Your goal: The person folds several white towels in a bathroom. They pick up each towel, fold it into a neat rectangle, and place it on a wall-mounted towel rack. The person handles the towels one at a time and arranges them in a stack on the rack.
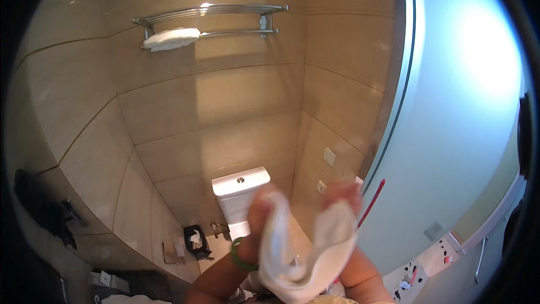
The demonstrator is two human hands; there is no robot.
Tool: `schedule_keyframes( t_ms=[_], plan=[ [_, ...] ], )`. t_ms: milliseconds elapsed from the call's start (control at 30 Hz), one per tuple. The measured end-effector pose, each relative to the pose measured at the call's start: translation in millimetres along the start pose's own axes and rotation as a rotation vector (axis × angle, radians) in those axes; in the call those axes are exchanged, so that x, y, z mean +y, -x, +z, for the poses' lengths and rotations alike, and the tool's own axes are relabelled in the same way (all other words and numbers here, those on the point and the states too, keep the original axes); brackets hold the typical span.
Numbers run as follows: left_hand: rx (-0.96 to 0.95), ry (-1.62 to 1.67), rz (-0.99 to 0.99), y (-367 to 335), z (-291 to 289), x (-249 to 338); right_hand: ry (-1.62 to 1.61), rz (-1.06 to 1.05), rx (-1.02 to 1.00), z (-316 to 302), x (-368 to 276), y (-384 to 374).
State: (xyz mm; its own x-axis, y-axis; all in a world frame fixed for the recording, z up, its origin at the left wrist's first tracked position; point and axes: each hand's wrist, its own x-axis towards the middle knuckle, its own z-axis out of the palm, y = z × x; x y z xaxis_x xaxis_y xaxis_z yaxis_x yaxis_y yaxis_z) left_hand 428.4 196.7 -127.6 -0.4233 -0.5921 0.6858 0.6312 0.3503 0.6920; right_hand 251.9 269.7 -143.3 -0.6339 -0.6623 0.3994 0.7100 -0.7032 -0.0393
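Note:
A white towel (336,233) hangs in a loose U between my two raised hands, in front of my body. My left hand (261,211), with a green bangle (242,254) on its wrist, grips one end of it. Its other end is in my right hand (344,193), a little farther up. Both hands are smeared by motion, but the fingers look closed round the cloth. Behind my left hand stands the white toilet (239,188), its bowl mostly hidden by my arms and the towel.
A metal wall rack (225,9) at the back carries another white towel (171,39). Near the toilet sits a black waste bin (197,242) with paper inside. A red stick (372,202) leans by the frosted glass panel (461,118) on the right. Dark items hang at far left.

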Motion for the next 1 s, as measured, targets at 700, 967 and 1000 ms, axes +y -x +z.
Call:
schedule_keyframes(
  t_ms=[700, 967, 1000],
  plan=[
    [0.276, 0.397, -0.33, 31.6, 2.7, -47.0, 1.21, -0.019, -0.549, 50.8, 87.4, 22.6],
    [0.357, 0.817, -0.704, 46.4, -29.2, -50.9, 1.427, -0.174, -0.589, -9.3, 81.7, 21.9],
    [0.334, 0.85, -0.684, 48.5, -33.7, -54.1, 1.442, -0.262, -0.631, -12.5, 66.5, 30.3]
  ],
)
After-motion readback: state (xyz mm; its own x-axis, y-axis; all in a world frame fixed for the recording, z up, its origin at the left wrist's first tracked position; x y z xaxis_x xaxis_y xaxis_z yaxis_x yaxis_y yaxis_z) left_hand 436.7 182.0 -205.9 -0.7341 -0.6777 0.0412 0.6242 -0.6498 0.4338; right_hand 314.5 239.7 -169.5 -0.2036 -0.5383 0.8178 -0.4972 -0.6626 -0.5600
